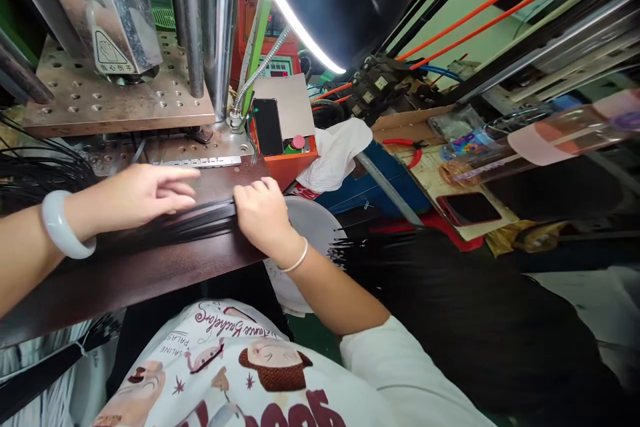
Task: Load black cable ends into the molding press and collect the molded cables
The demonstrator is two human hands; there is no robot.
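A flat bundle of black cables (213, 215) lies along the dark brown work board in front of me. My right hand (263, 217) is closed around the bundle's right end, near the board's edge. Just above the same bundle, my left hand (140, 197) is open, its fingers stretched to the right. Whether the left fingertips touch the cables I cannot tell. Behind both hands stands a press with a drilled metal plate (120, 103) and a perforated metal strip (210, 161) below it.
More black cables (40, 163) pile up at the left. An orange control box (290, 163) carries a phone and a pink-topped button. A white bucket (313, 227) stands below the board's right end. A ring lamp (300, 27) hangs above. Red-handled pliers (414, 155) lie at right.
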